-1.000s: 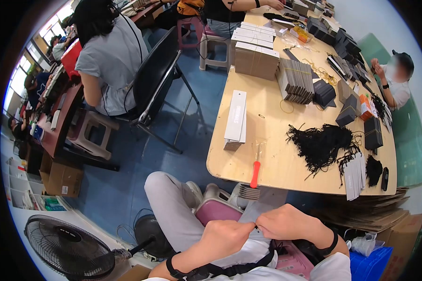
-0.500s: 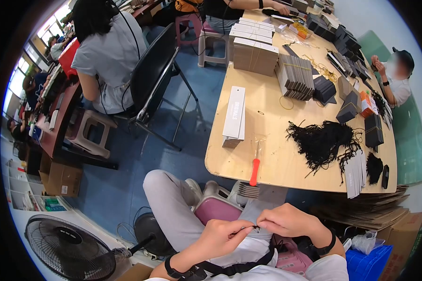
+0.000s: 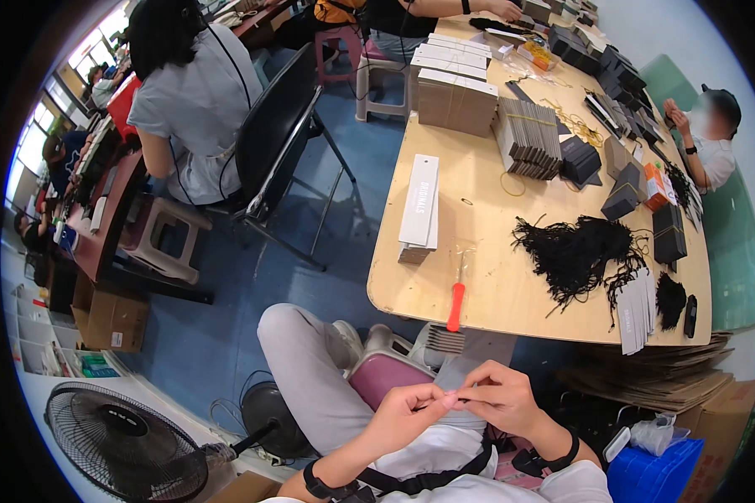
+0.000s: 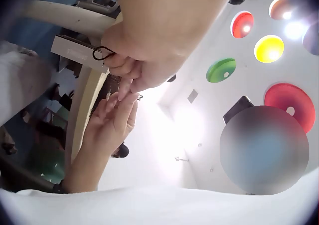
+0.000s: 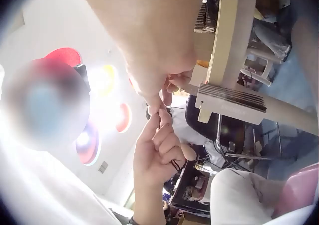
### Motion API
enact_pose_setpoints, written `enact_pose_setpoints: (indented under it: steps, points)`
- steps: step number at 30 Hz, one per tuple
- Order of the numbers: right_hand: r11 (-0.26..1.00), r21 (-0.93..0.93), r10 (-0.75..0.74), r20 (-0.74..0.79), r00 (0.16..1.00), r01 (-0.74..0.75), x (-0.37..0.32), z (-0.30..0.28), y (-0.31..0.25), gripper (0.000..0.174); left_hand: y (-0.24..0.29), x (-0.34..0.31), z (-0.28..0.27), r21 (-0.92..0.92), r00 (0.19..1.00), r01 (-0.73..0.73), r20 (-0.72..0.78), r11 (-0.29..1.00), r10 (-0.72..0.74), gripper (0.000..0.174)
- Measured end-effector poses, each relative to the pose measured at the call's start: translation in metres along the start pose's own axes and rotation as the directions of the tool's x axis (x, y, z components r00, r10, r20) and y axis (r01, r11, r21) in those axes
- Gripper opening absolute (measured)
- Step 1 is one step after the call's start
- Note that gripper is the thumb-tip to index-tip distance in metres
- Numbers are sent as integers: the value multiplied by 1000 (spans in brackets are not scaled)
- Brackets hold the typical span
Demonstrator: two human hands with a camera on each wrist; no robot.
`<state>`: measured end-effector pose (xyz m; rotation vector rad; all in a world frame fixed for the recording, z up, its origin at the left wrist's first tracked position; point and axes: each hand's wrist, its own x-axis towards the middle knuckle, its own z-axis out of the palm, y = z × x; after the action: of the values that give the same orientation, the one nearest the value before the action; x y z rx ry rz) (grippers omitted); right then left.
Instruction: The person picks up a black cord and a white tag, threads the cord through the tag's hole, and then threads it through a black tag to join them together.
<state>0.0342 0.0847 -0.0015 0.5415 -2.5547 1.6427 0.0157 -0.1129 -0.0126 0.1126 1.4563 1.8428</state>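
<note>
Over the lap in the head view, the left hand (image 3: 404,412) and right hand (image 3: 505,396) meet at their fingertips, thumbs and index fingers pinched together. A thin black cord loop (image 4: 101,53) hangs out of the left hand (image 4: 144,60) in the left wrist view, and a small dark end (image 4: 140,98) shows at the right hand's (image 4: 112,122) fingertips. From the right wrist, the cord (image 5: 175,165) shows by the left hand's (image 5: 157,155) curled lower fingers, with the right hand (image 5: 159,60) above. What lies between the fingertips is mostly hidden.
On the wooden table (image 3: 478,289) are a white tag stack (image 3: 419,205), a red-handled tool (image 3: 455,308), black cords (image 3: 575,256), loose tags (image 3: 636,314) and bundled cards (image 3: 528,138). A grey slatted piece (image 3: 445,339) shows below its edge. A fan (image 3: 126,440) stands lower left.
The hands have drawn together at the fingertips, and the right forearm has shifted left. The dark cord seen between them earlier in the head view is now covered by fingers.
</note>
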Motion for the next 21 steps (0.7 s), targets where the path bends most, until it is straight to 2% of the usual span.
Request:
enact_pose_setpoints:
  steps: [2, 4, 7, 12, 15, 16, 17, 18, 19, 20, 21]
  points:
    - [999, 46, -1, -28, 1000, 3, 2, -3, -2, 24, -4, 2, 0, -150, 999, 40, 22, 988, -38, 16]
    - [996, 45, 76, 55, 996, -78, 5, -10, -10, 17, -2, -1, -3, -154, 998, 46, 40, 987, -40, 13]
    - [994, 30, 103, 95, 990, -106, 3, -12, -8, 12, 2, -5, -1, -175, 998, 48, 46, 983, -41, 11]
    - [992, 57, 109, 82, 991, -113, -6, -14, -5, 11, 2, -10, 1, -201, 997, 63, 47, 977, -55, 15]
    - [988, 69, 131, 57, 990, -135, -16, -10, -5, 10, -8, -14, 2, -195, 998, 7, 55, 981, 4, 13]
    - [985, 85, 150, 24, 988, -151, -18, -9, -4, 9, -12, -15, 2, 50, 996, -90, 15, 995, 90, 13]
    - [985, 85, 148, 24, 989, -149, -18, -9, -4, 9, -14, -14, 2, 294, 983, -173, -3, 940, 182, 13]
    - [981, 70, 185, -49, 982, -181, -19, -11, -2, 9, -16, -8, 1, 295, 983, -176, -2, 939, 185, 13]
    - [975, 57, 220, -122, 968, -214, -20, -12, 0, 8, -18, 0, 0, 485, 920, -332, -22, 809, 392, 15]
    - [975, 41, 224, -209, 952, -220, -23, -14, 5, 8, -19, 4, -1, 655, 816, -438, 2, 616, 578, 17]
    - [974, 26, 224, -294, 929, -227, -27, -14, 13, 8, -20, 6, -3, 655, 815, -439, 2, 615, 580, 17]
